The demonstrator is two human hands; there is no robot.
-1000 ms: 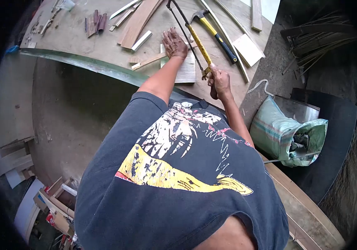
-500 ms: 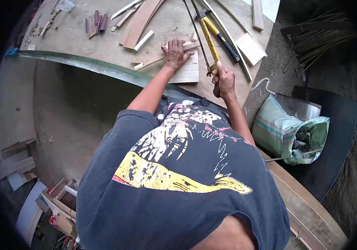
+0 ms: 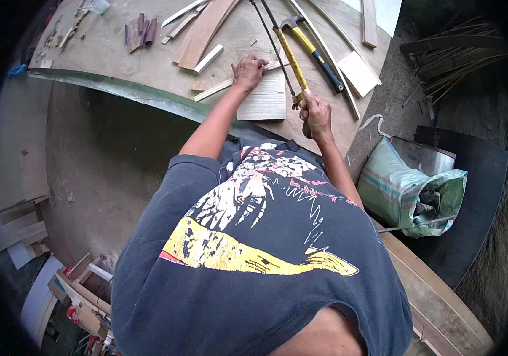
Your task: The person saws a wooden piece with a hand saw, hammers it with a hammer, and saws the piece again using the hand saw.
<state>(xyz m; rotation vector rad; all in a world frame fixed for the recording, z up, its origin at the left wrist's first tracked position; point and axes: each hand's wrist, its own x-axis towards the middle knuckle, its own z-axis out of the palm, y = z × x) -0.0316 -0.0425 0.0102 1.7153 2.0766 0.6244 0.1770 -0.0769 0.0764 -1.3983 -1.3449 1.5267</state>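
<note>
In the head view my right hand (image 3: 317,114) is closed round the handle of a hacksaw (image 3: 291,58) with a yellow frame. Its blade crosses a thin wooden strip (image 3: 215,90) near the strip's right end; whether it touches the wood I cannot tell. My left hand (image 3: 248,73) grips the strip, fingers bent over it. Under the strip's right part lies a pale flat board (image 3: 264,102) at the table edge. A hammer (image 3: 319,56) with a yellow and black handle rests just right of the saw.
The wooden table (image 3: 159,68) holds a wide plank (image 3: 203,35), a short white stick (image 3: 208,59), reddish-brown pieces (image 3: 141,32) and a pale square piece (image 3: 358,74). Long strips lie beyond the hammer. On the floor at right is an open green sack (image 3: 405,184).
My left hand has gone from lying flat with spread fingers to gripping the strip. The hacksaw has shifted slightly left over the strip, still in my right hand.
</note>
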